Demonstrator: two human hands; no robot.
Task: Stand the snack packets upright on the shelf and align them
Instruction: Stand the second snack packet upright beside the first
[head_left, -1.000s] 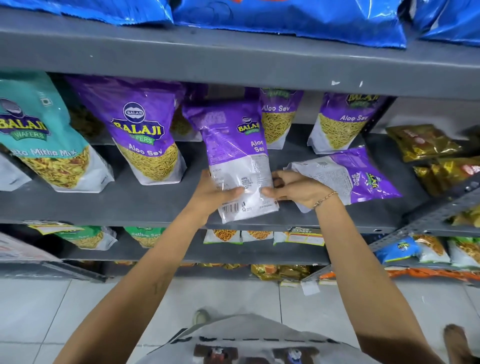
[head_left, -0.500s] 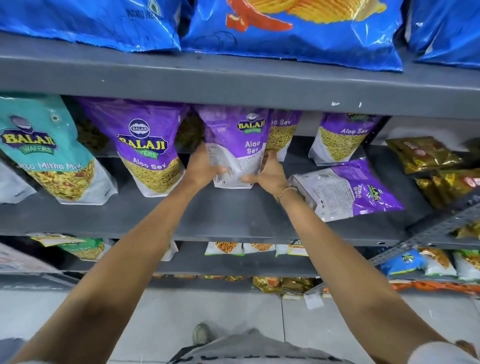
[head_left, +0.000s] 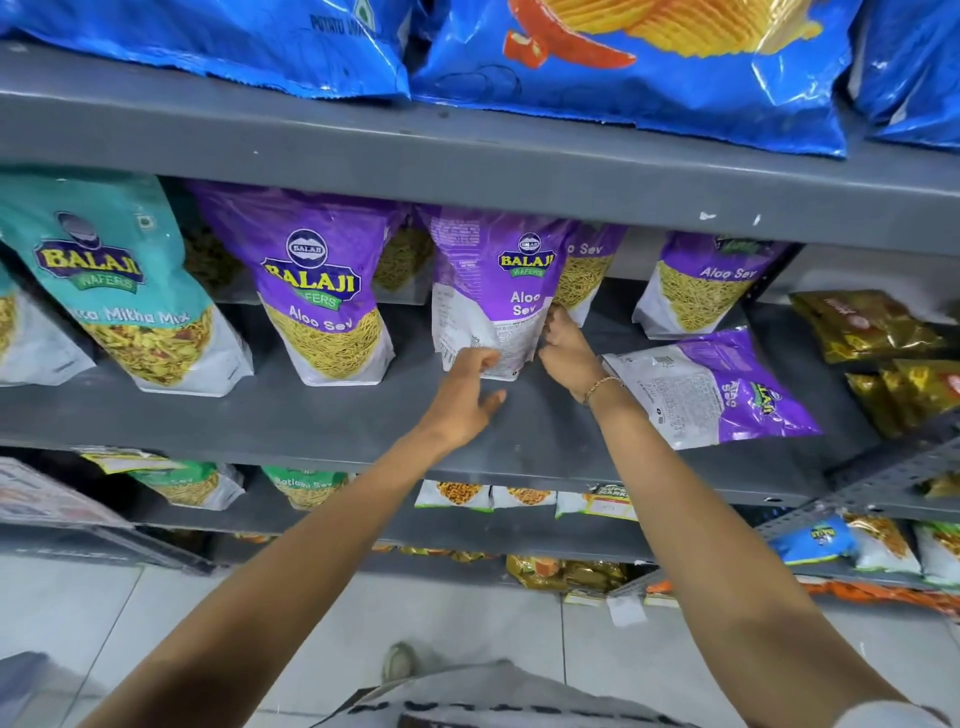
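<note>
A purple Aloo Sev packet (head_left: 493, 291) stands upright on the grey shelf (head_left: 260, 415), back side facing out. My right hand (head_left: 566, 353) pinches its lower right edge. My left hand (head_left: 467, 389) rests against its bottom left corner, fingers curled on the front and thumb spread away. Another purple Aloo Sev packet (head_left: 717, 389) lies flat on the shelf just right of my right wrist. More of them stand upright: one to the left (head_left: 322, 291), one behind (head_left: 587, 270) and one at the back right (head_left: 701, 291).
A teal Mitha Mix packet (head_left: 119, 291) leans at the left. Gold packets (head_left: 872, 327) lie piled at the right end. The shelf above (head_left: 467, 161) hangs low and carries big blue chip bags (head_left: 675, 62). Lower shelves hold small packets.
Both hands carried the purple packet from the shelf's front edge back and stood it upright in the row. My left hand has since loosened its hold and drawn back slightly.
</note>
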